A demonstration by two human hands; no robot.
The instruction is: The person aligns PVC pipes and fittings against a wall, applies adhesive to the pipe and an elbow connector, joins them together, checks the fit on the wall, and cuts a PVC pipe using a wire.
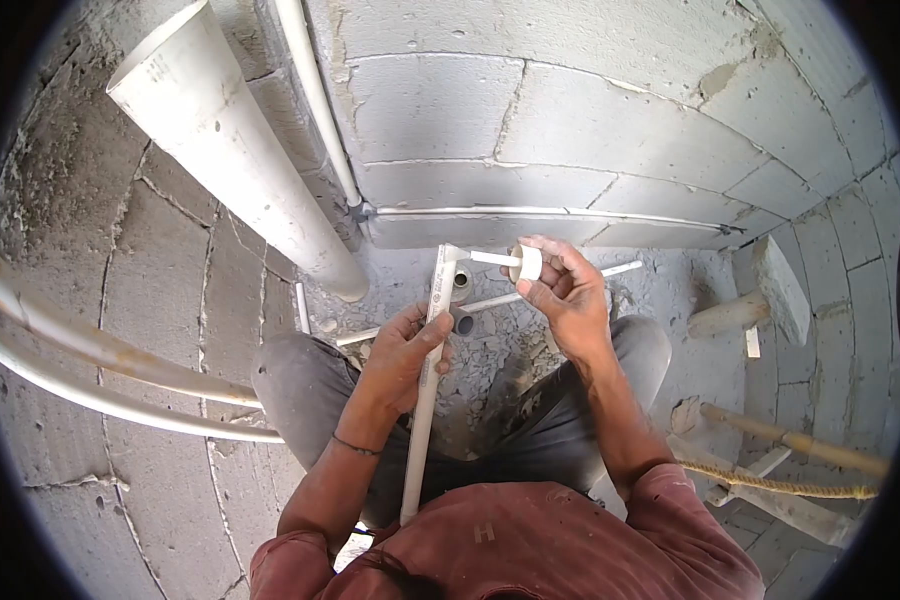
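The left fingers wrap the pipe (pixel 422 430), which runs from 12 o'clock down to 6, between the legs; the left hand (pixel 398 358) grips its upper half. The right fingers pinch the cap (pixel 528 263), held in the right hand (pixel 577 305); its stick (pixel 494 259) points to 9 o'clock, at the pipe's top. Farther out, a wide tube (pixel 232 150) leans at 10 o'clock, the wall (pixel 430 110) rises at 12, and a rope (pixel 780 481) lies at 4.

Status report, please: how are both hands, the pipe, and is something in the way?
Left hand gripping white pipe. Right hand holding cap, its stick toward pipe's far end. Nothing visible blocking between.
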